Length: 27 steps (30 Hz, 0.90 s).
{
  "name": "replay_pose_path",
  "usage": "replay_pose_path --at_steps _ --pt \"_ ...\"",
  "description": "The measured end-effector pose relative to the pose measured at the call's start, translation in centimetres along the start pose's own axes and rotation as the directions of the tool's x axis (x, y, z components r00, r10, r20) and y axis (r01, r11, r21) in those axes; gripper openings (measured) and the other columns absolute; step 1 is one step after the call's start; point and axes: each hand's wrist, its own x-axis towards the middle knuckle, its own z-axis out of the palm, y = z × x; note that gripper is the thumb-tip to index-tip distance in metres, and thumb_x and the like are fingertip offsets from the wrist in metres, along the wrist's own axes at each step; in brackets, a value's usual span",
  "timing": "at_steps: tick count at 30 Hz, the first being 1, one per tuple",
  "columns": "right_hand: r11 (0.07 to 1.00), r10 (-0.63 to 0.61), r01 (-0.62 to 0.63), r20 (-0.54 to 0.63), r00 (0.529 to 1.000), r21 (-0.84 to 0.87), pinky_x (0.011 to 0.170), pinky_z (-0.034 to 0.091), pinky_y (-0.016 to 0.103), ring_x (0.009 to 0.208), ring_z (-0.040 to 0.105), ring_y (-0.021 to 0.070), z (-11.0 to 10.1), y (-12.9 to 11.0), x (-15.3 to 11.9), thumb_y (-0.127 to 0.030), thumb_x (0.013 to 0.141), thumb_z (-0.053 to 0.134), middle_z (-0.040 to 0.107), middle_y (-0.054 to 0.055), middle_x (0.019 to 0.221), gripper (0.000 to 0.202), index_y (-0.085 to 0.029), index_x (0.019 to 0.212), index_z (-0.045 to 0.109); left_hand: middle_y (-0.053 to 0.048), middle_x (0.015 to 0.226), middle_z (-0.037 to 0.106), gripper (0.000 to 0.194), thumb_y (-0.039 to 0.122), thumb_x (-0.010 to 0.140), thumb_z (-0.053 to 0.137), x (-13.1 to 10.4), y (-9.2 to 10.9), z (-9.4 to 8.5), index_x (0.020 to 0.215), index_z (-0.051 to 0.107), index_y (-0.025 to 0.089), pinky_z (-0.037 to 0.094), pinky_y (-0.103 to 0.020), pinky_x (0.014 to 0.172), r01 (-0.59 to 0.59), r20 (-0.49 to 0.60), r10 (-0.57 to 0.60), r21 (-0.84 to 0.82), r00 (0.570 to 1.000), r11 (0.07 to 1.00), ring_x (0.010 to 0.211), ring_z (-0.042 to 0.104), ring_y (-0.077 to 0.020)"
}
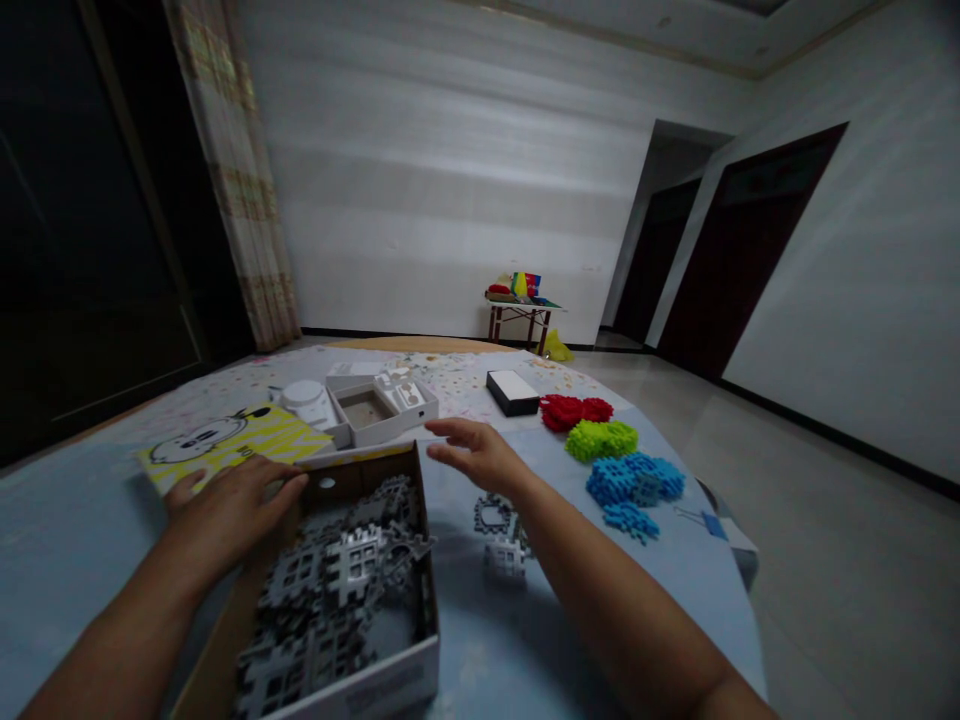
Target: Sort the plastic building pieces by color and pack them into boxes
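An open cardboard box (431, 610) stands close in front of me, filled with grey interlocking toy pieces (315, 590). My left hand (240, 510) is at its far left corner, fingers stretched and thumb apart, beside a yellow lid (217, 440) with a cartoon face. Whether those fingers touch the rim or the lid is hard to tell. Just beyond the far right corner, my right hand (480, 455) is raised over the table, fingers extended and nothing in them. Beneath my right forearm lie a few loose grey pieces (504, 555), partly covered by the arm.
Red pieces (574, 412), lime-green pieces (601, 440) and blue pieces (634, 480) lie in piles on the right. A black-edged white box (513, 392) sits farther back. White trays (382, 410) and a round white object (306, 395) stand behind the lid.
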Motion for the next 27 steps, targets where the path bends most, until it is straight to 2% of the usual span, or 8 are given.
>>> replay_pose_path --at_steps 2,5,9,13,16,20,24,27 --pt "0.976 0.106 -0.119 -0.080 0.991 -0.184 0.089 0.045 0.035 0.102 0.058 0.0197 -0.5 2.8 0.8 -0.039 0.079 0.056 0.063 0.006 0.112 0.039 -0.020 0.113 0.059 -0.006 0.113 0.064 0.041 0.043 0.080 0.034 -0.1 0.3 -0.3 0.098 0.066 0.025 0.026 -0.043 0.089 -0.001 0.026 0.000 0.026 1.000 1.000 0.109 0.053 -0.0260" --pt "0.826 0.275 -0.259 -0.045 0.961 -0.501 0.096 0.038 0.033 0.112 0.052 0.0200 -0.8 6.3 1.5 -0.036 0.080 0.055 0.056 0.008 0.122 0.044 -0.019 0.120 0.054 -0.006 0.115 0.063 0.041 0.042 0.081 0.033 -0.1 0.5 -0.6 0.100 0.065 0.025 0.026 -0.045 0.089 0.008 0.055 -0.010 0.050 0.998 0.999 0.110 0.052 -0.0266" --pt "0.726 0.375 -0.276 0.027 0.927 -0.629 0.100 0.031 0.042 0.126 0.035 0.0282 -0.4 8.8 1.6 -0.035 0.070 0.065 0.040 0.011 0.137 0.061 -0.022 0.127 0.047 -0.007 0.117 0.062 0.040 0.041 0.081 0.034 -0.2 0.4 -0.6 0.101 0.064 0.025 0.026 -0.046 0.089 0.004 0.052 -0.006 0.042 0.999 0.999 0.112 0.050 -0.0267" --pt "0.713 0.395 -0.219 0.123 0.910 -0.666 0.095 0.032 0.049 0.123 0.038 0.0313 -0.2 9.4 1.4 -0.033 0.070 0.064 0.043 0.007 0.135 0.051 -0.030 0.120 0.053 -0.007 0.117 0.061 0.038 0.041 0.082 0.035 -0.5 0.8 -1.0 0.100 0.065 0.025 0.024 -0.046 0.091 0.029 0.070 -0.029 -0.005 0.997 1.000 0.112 0.050 -0.0258" --pt "0.733 0.372 -0.148 0.209 0.904 -0.664 0.094 0.035 0.043 0.116 0.046 0.0277 -0.5 9.2 1.1 -0.027 0.069 0.064 0.053 0.004 0.126 0.042 -0.031 0.110 0.060 -0.007 0.118 0.061 0.038 0.040 0.082 0.035 -0.6 1.3 -1.4 0.101 0.064 0.025 0.023 -0.047 0.092 0.041 0.095 -0.039 -0.013 0.995 0.999 0.112 0.050 -0.0258" --pt "0.799 0.284 -0.003 0.373 0.883 -0.601 0.093 0.037 0.032 0.108 0.052 0.0219 -1.2 8.8 0.6 -0.022 0.062 0.069 0.059 0.001 0.117 0.046 -0.030 0.107 0.063 -0.007 0.117 0.061 0.038 0.042 0.082 0.035 -0.6 1.4 -1.5 0.101 0.064 0.025 0.023 -0.048 0.092 0.035 0.079 -0.035 -0.002 0.996 0.999 0.111 0.050 -0.0268" --pt "0.715 0.345 -0.101 0.224 0.911 -0.692 0.094 0.035 0.040 0.118 0.042 0.0300 -1.6 8.8 0.1 -0.035 0.057 0.074 0.044 0.009 0.133 0.072 -0.028 0.125 0.050 -0.008 0.116 0.062 0.037 0.041 0.082 0.036 -0.6 1.3 -1.4 0.100 0.065 0.025 0.025 -0.047 0.090 0.032 0.078 -0.032 0.005 0.996 0.999 0.109 0.051 -0.0266" --pt "0.678 0.397 -0.131 0.210 0.894 -0.724 0.093 0.035 0.040 0.117 0.043 0.0304 -1.6 8.8 -0.1 -0.042 0.062 0.071 0.047 0.011 0.130 0.069 -0.027 0.126 0.049 -0.008 0.117 0.061 0.037 0.041 0.082 0.037 -0.7 1.4 -1.5 0.101 0.065 0.025 0.025 -0.046 0.091 0.025 0.079 -0.025 0.002 0.997 1.000 0.110 0.051 -0.0266"
